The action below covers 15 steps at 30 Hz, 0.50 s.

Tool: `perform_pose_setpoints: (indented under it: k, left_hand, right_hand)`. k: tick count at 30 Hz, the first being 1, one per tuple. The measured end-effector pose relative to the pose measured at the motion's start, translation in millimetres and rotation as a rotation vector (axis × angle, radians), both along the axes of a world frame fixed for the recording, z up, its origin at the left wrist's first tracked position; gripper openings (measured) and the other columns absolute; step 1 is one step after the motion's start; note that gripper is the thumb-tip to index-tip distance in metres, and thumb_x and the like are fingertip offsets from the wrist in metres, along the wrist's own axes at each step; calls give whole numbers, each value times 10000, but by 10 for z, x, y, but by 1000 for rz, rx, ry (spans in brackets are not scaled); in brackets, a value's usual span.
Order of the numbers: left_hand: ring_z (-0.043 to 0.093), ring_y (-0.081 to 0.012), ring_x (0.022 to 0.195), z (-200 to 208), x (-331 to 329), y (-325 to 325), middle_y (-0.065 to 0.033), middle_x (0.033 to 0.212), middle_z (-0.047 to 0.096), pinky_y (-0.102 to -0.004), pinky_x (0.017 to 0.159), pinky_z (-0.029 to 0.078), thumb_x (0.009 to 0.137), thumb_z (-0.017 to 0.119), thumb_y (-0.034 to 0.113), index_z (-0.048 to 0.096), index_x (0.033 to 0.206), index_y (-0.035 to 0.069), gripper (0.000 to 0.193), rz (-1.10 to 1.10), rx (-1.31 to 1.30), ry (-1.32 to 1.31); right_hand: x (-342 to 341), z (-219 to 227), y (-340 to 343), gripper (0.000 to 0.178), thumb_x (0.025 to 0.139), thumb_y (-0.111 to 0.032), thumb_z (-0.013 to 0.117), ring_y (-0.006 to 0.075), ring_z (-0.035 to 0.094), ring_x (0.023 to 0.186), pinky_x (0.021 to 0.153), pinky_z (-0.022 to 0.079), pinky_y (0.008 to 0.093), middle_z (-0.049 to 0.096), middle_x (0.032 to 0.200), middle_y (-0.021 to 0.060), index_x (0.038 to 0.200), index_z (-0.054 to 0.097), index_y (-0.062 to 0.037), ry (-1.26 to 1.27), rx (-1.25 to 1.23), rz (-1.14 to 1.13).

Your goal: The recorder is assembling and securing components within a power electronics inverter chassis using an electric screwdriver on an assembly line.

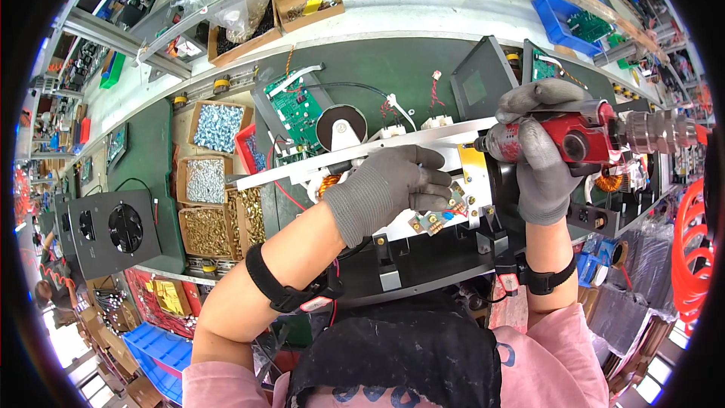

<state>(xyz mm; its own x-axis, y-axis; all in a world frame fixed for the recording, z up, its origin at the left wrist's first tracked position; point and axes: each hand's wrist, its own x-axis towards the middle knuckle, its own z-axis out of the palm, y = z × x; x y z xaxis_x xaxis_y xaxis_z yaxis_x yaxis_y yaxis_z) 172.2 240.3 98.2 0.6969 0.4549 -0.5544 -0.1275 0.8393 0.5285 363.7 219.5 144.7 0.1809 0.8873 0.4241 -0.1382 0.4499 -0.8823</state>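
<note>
In my right hand (542, 155), gloved in grey, is a red air screwdriver (578, 136) lying almost level, its bit toward the left. The bit end is close to the white metal panel (302, 168) and a yellow label (473, 160); whether it touches a screw I cannot tell. My left hand (393, 189), also gloved, has its fingers curled over the panel beside a small circuit board (434, 219). Beneath both hands lies a black metal housing (434, 281). Behind the panel stands a round black-and-white coil part (342, 130) near a green circuit board (296, 113).
Left of the work, cardboard boxes hold silvery screws (219, 127) and brass-coloured fasteners (205, 230). A black fan panel (117, 233) lies further left. At the back right sits a blue bin (565, 26). A coiled red air hose (691, 253) hangs at the right.
</note>
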Motion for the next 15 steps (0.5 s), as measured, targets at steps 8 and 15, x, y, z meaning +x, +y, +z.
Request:
perform_pose_setpoints:
  k: [8, 15]
  left_hand:
    - [566, -351, 1043, 3, 13, 8, -304, 1157, 497, -432, 909, 506, 861, 468, 8, 327, 1250, -134, 437, -30, -17, -23]
    - [620, -230, 879, -32, 5, -44, -187, 1043, 576, -312, 761, 554, 923, 468, 85, 403, 1231, -90, 360, -31, 78, -14]
  right_hand:
    - [-45, -146, 85, 318, 740, 71, 623, 146, 589, 844, 739, 502, 285, 602, 928, 96, 1026, 516, -20, -116, 6, -25]
    - [-76, -114, 96, 268, 730, 89, 625, 128, 585, 776, 694, 489, 264, 593, 860, 64, 948, 526, -32, -65, -90, -32]
